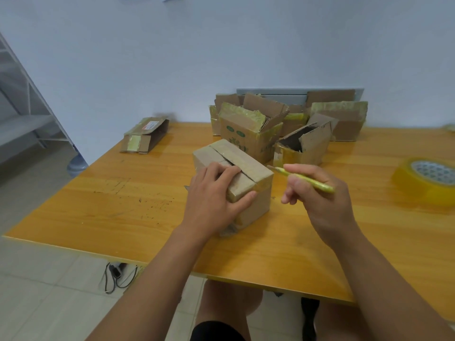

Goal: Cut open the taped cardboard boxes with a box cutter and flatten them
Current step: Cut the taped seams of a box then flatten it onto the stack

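A small brown cardboard box (248,166) stands on the wooden table (123,212), its top seam slit open along the middle. My left hand (214,198) grips the box's near left corner, fingers curled over the top flap and thumb against the front. My right hand (317,193) holds a slim yellow-green box cutter (305,179) just right of the box, with the tip pointing left toward the box's right edge, a little apart from it.
Several opened boxes with yellowish tape (283,124) are piled at the back of the table. A flat-lying opened box (145,135) sits at the back left. A roll of yellow tape (428,180) lies at the right. Cables (118,276) lie on the floor.
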Motion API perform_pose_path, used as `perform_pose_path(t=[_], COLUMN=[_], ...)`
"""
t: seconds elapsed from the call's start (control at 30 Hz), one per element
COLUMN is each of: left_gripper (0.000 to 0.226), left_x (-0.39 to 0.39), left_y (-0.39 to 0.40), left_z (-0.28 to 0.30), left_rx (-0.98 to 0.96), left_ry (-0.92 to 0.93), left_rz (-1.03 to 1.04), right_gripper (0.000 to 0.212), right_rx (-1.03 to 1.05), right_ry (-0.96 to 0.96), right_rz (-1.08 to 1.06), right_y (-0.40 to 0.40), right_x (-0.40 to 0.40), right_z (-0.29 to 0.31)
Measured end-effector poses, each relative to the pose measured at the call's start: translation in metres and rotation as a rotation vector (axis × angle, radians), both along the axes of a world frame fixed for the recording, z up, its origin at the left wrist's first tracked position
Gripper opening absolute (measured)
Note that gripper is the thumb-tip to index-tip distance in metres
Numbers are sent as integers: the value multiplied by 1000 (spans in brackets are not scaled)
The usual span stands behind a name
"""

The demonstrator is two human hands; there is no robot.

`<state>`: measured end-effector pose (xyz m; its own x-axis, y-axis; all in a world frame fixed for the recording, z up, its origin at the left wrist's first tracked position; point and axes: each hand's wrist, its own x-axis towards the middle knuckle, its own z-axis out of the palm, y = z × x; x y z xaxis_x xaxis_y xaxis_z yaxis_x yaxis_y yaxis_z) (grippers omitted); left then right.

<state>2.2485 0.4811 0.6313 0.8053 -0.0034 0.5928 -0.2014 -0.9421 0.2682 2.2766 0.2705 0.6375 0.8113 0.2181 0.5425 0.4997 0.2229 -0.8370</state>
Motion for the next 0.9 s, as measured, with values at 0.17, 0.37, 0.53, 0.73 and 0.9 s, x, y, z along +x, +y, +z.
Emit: perform_pose_path(t=[0.17,0.37,0.53,0.73,0.9], left_gripper=[62,53,49,25,25], left_x=[-2,4,2,28,45], left_y=[-4,-8,-22,0,-22], left_z=[4,7,17,52,51], left_rx=[39,155,86,127,165], left_ry=[28,-19,-39,206,333], left_rz=[28,50,99,78,-71], right_gripper=[19,25,36,37,30], right_rx=[4,-80,-347,-340,-116], right_ry=[45,-41,-174,-189,-38], right_rz=[-31,-262,-322,-263,-206], right_y=[6,24,31,25,21], right_x=[-2,13,27,32,29], right_z=[-6,-9,-16,-23,-25])
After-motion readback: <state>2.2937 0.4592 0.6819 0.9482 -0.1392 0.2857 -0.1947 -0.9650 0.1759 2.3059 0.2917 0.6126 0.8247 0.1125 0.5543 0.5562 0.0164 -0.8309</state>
